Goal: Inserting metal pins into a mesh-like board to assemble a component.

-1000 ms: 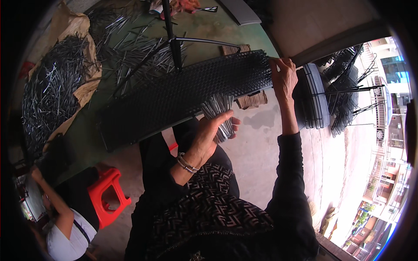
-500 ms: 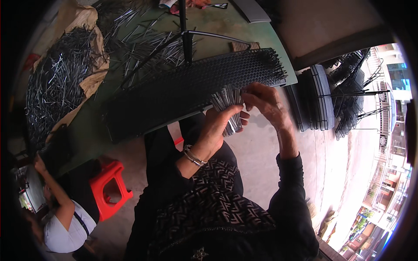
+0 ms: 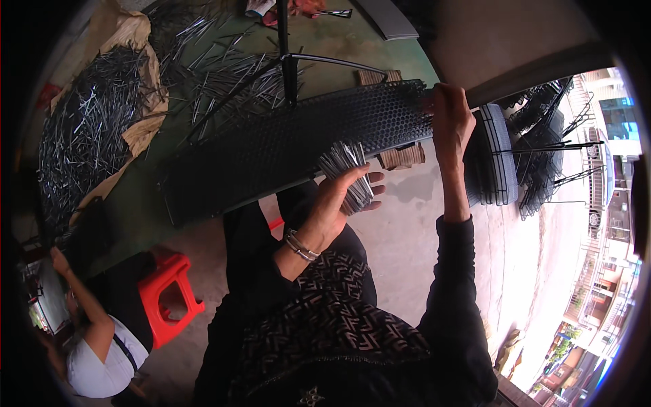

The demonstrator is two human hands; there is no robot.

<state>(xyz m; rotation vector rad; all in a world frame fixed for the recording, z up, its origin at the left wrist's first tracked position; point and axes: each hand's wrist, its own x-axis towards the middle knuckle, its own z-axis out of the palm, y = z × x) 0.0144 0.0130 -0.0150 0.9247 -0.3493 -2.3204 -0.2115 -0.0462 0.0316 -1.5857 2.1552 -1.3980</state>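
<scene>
1. Container, far left: opened brown paper [image 3: 148,136], its edges turned back, bearing a dense heap of thin dark metal rods [image 3: 88,129]. The heap and paper lie on a green counter [image 3: 339,49].
2. Beside the paper, loose rods [image 3: 237,88] lie scattered in crossing directions on the counter, behind the long black perforated panel [image 3: 298,142].
3. The panel lies slantwise along the near edge of the counter, its face covered in close rows of small holes. 2 pieces of corrugated cardboard show at its right part: 1 behind [image 3: 378,76], 1 at the near edge [image 3: 402,157].
4. Left hand [image 3: 331,203]: grips a bundle of thin metal rods [image 3: 346,173] just in front of the panel. The thumb presses across the bundle; the other fingers pass behind it, their tips showing apart on its right side. The rods fan out above the thumb.
5. Right hand [image 3: 453,125]: at the panel's right end, fingers bent toward the holes and bunched — whether they pinch a rod cannot be told, the hand itself hiding the tips.
</scene>
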